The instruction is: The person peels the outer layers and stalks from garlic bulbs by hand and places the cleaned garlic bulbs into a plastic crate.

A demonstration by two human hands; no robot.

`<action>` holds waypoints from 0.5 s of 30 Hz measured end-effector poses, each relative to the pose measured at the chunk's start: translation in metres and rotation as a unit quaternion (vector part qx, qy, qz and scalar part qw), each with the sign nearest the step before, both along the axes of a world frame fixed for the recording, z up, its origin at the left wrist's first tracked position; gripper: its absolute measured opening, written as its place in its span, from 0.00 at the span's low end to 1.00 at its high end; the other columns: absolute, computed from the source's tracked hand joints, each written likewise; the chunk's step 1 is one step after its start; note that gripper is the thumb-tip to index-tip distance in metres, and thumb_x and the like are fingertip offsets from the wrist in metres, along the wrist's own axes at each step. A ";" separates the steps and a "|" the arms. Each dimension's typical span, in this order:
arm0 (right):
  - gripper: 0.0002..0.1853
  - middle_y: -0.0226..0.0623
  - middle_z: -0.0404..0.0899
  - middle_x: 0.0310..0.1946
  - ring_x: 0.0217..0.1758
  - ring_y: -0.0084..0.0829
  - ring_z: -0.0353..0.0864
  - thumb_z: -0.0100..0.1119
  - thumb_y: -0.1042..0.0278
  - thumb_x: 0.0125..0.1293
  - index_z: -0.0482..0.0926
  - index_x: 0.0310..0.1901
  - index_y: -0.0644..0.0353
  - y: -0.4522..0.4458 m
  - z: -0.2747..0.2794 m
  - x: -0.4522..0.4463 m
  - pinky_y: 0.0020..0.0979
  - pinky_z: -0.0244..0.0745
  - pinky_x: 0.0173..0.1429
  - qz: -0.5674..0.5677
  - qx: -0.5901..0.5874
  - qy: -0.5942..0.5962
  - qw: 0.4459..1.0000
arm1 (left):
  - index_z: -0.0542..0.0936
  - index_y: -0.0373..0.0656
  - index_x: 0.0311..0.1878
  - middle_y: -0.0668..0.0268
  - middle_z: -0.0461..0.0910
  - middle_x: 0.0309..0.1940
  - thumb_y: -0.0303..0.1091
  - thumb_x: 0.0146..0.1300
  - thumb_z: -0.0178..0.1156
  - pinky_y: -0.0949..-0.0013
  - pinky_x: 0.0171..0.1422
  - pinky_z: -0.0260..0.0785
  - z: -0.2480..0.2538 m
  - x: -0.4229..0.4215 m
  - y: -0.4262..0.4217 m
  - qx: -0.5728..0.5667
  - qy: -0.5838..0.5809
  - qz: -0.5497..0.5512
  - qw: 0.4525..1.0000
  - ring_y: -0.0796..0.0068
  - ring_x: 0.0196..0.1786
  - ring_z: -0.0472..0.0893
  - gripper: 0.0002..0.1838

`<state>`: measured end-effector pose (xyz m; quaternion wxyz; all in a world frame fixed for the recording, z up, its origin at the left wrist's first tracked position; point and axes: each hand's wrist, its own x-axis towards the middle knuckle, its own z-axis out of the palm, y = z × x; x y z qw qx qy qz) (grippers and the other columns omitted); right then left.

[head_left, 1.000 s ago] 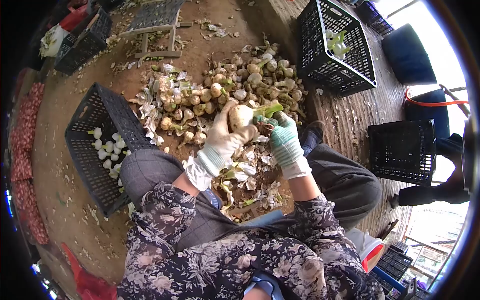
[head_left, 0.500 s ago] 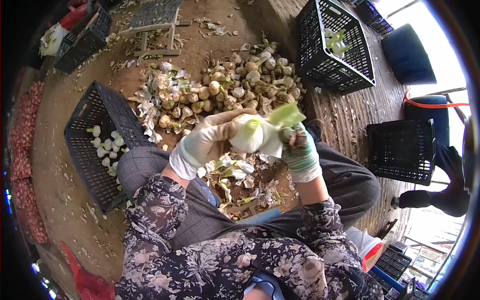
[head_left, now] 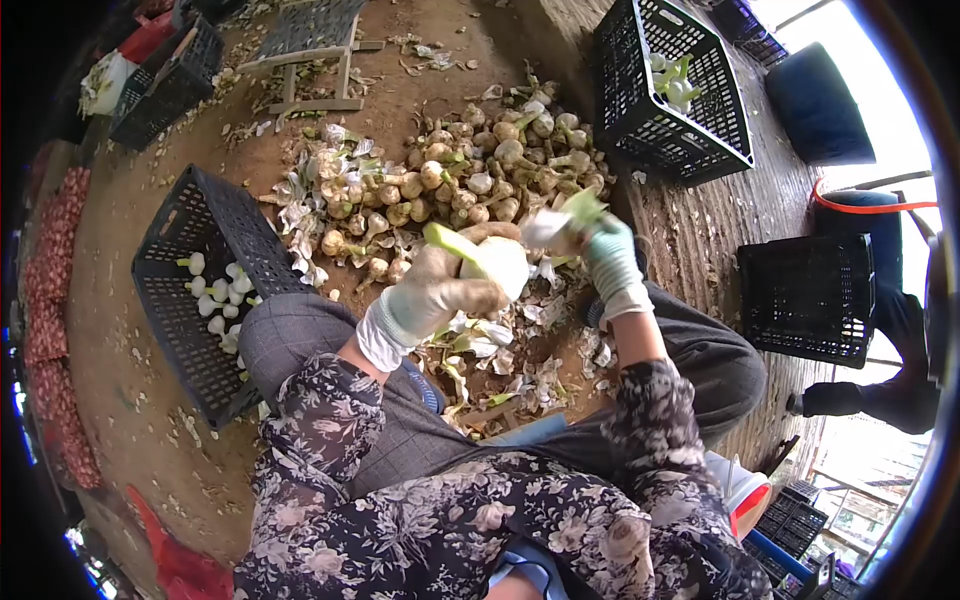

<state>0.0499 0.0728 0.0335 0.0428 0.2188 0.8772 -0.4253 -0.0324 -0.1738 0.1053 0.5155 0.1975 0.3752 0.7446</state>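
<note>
My gloved left hand (head_left: pixel 432 292) is closed around a large white garlic bulb (head_left: pixel 507 268), whose green stem (head_left: pixel 452 240) points up and to the left. To its right, my gloved right hand (head_left: pixel 610 254) grips a torn piece of garlic peel (head_left: pixel 583 208), pale green and white, apart from the bulb. Some right fingertips are hidden or blurred. Beyond both hands lies a heap of unpeeled garlic bulbs (head_left: pixel 480 185) with dry brownish skins. Below the hands, loose skins (head_left: pixel 485 340) litter the ground between my legs.
A black crate (head_left: pixel 180 330) with white trimmed bulbs leans by my left knee. Another black crate (head_left: pixel 625 110) at upper right holds green-stemmed bulbs. A third crate (head_left: pixel 805 300) stands at right near a person's dark-clothed leg (head_left: pixel 895 370). A low stool (head_left: pixel 310 50) stands at upper left.
The hands have moved apart. My right hand has pulled the peel off the bulb, up and to the right; my left hand has turned the bulb so its stem points left.
</note>
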 end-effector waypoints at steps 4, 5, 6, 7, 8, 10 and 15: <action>0.12 0.37 0.79 0.35 0.39 0.26 0.79 0.58 0.73 0.57 0.76 0.44 0.61 -0.021 0.006 0.014 0.24 0.75 0.40 0.146 0.168 -0.129 0.966 | 0.64 0.39 0.61 0.64 0.74 0.46 0.27 0.40 0.69 0.71 0.59 0.62 -0.011 -0.008 -0.003 -0.076 0.281 0.052 0.955 0.72 0.51 0.72 0.40; 0.13 0.36 0.79 0.35 0.39 0.25 0.79 0.60 0.72 0.55 0.76 0.43 0.61 -0.031 0.031 0.005 0.24 0.75 0.41 0.006 -0.077 -0.099 0.992 | 0.64 0.40 0.62 0.64 0.74 0.46 0.27 0.40 0.68 0.71 0.60 0.62 -0.008 -0.008 -0.002 -0.076 0.304 0.057 0.948 0.72 0.51 0.72 0.40; 0.13 0.35 0.79 0.36 0.38 0.24 0.79 0.62 0.72 0.54 0.76 0.43 0.62 -0.036 0.049 -0.003 0.23 0.75 0.41 -0.137 -0.315 -0.060 0.937 | 0.64 0.40 0.62 0.64 0.74 0.47 0.27 0.40 0.68 0.71 0.60 0.62 -0.005 -0.009 -0.001 -0.075 0.330 0.060 0.939 0.72 0.50 0.73 0.41; 0.18 0.34 0.78 0.39 0.37 0.22 0.78 0.63 0.70 0.54 0.74 0.47 0.63 -0.032 0.055 -0.002 0.22 0.74 0.41 -0.016 -0.295 0.013 0.955 | 0.64 0.41 0.62 0.64 0.73 0.49 0.25 0.38 0.69 0.71 0.61 0.62 -0.001 -0.010 -0.002 -0.075 0.329 0.047 0.940 0.72 0.52 0.72 0.42; 0.20 0.34 0.76 0.41 0.35 0.21 0.77 0.62 0.72 0.54 0.70 0.49 0.63 -0.030 0.064 -0.004 0.23 0.75 0.41 0.082 -0.234 0.026 0.968 | 0.64 0.41 0.62 0.64 0.73 0.50 0.24 0.38 0.69 0.71 0.61 0.61 -0.002 -0.009 -0.001 -0.088 0.329 0.051 0.939 0.72 0.53 0.72 0.42; 0.20 0.32 0.75 0.42 0.35 0.20 0.77 0.61 0.74 0.55 0.69 0.49 0.64 -0.047 0.078 -0.012 0.23 0.75 0.41 0.157 -0.094 0.069 0.981 | 0.64 0.40 0.62 0.64 0.72 0.51 0.23 0.37 0.69 0.70 0.62 0.61 -0.004 -0.008 0.003 -0.112 0.331 0.063 0.935 0.72 0.54 0.71 0.43; 0.10 0.41 0.77 0.35 0.30 0.22 0.76 0.49 0.78 0.62 0.73 0.44 0.71 -0.042 0.071 -0.021 0.17 0.72 0.32 -0.056 -0.599 0.073 0.795 | 0.69 0.37 0.57 0.59 0.72 0.52 0.28 0.34 0.73 0.72 0.60 0.63 -0.006 -0.009 -0.001 -0.107 0.269 0.053 0.956 0.71 0.54 0.72 0.40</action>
